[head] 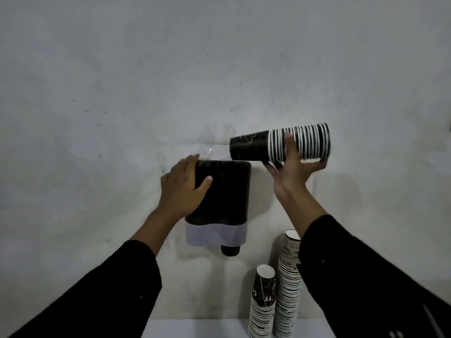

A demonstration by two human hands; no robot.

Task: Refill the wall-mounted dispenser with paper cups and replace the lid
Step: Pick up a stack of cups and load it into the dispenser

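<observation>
A dark wall-mounted dispenser (227, 191) with a white lower band hangs at centre, and one black cup (230, 250) pokes out of its bottom. My left hand (183, 189) grips the dispenser's upper left side. My right hand (290, 167) holds a stack of black paper cups (280, 145) with white rims, lying sideways just above and right of the dispenser's top, cup bottom pointing left. A clear lid (210, 147) seems to stand tilted up behind the dispenser's top, faint against the wall.
Two upright stacks of paper cups stand on a white table (195, 328) at lower right: a short stack (263, 301) and a taller stack (289, 289), partly hidden by my right sleeve. A grey wall fills the background.
</observation>
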